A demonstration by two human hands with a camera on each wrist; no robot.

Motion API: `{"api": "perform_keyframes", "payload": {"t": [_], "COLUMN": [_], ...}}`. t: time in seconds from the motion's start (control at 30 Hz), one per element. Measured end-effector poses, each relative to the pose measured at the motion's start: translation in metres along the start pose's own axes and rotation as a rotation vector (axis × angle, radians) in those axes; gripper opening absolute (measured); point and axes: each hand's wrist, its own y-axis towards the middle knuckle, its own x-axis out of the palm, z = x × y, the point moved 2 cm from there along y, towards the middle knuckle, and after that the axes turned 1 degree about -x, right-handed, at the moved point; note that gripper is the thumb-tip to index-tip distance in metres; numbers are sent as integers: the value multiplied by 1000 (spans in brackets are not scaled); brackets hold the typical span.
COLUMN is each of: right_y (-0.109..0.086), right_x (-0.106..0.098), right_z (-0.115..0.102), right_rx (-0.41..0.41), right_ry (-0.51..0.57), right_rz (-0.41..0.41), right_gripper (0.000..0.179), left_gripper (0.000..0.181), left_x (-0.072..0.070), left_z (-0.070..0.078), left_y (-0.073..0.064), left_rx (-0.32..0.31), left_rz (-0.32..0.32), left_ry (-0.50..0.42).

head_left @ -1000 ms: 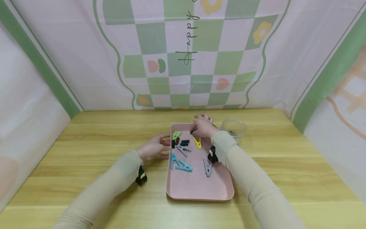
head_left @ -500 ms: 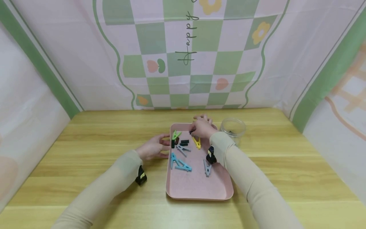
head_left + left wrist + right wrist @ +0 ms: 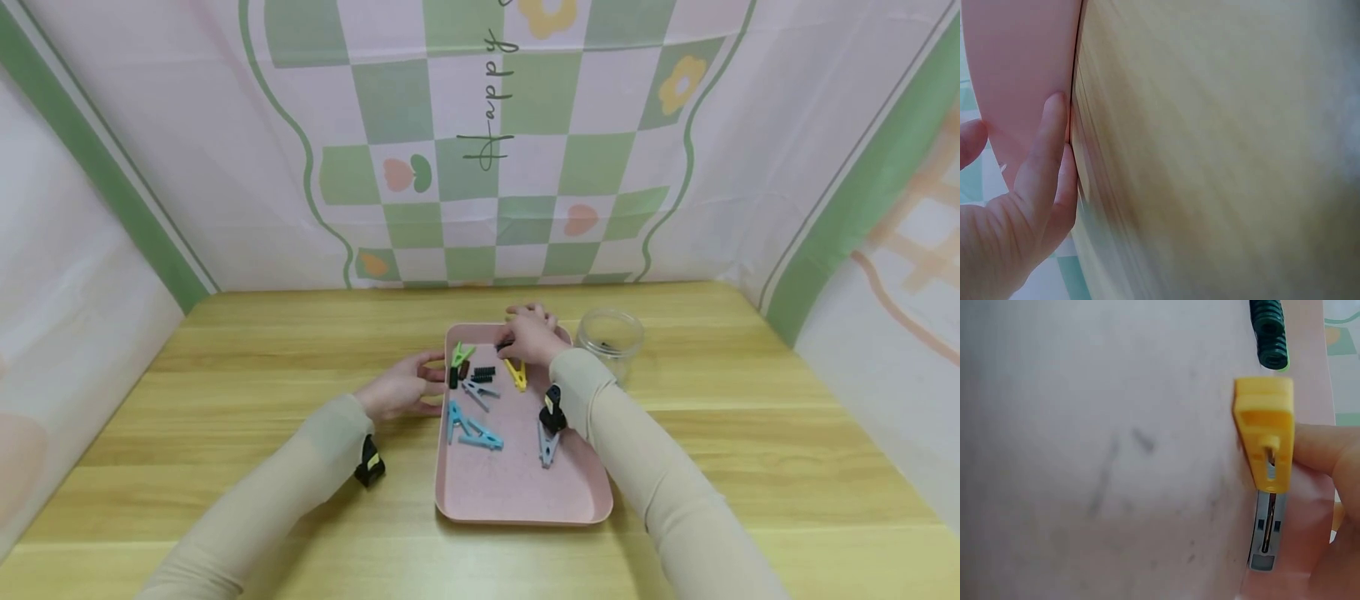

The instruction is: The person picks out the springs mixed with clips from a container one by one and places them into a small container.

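Half my effort, I judge, is steadying: my left hand (image 3: 401, 386) touches the pink tray (image 3: 525, 500) with extended fingers, while my right hand (image 3: 531, 335), finger grip unclear, reaches beside the yellow clothespin (image 3: 517, 377) inside.

Long beige sleeves (image 3: 675, 479) end in greyish cuffs (image 3: 342, 427); beside each cuff sits a small black wrist camera (image 3: 368, 473) bearing a yellow mark (image 3: 374, 460).

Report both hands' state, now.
Left hand: open, touching the outer side of the pink tray.
Right hand: in the tray's far end by the yellow clip; whether it grips anything cannot be told.
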Motion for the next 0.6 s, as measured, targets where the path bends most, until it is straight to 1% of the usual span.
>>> {"api": "perform_keyframes", "payload": {"t": [0.3, 0.6], "right_y": [0, 0], "right_x": [0, -1], "right_z": [1, 1], "right_rx": [19, 29], "right_ry": [23, 60], "right_rz": [18, 38], "right_gripper": [12, 10], "left_gripper": [62, 62], "left_x": [-1, -1], "left_z": [-1, -2], "left_y": [0, 2], "left_rx": [0, -8], "left_rz": [-8, 6], "left_ry": [-4, -2]}}
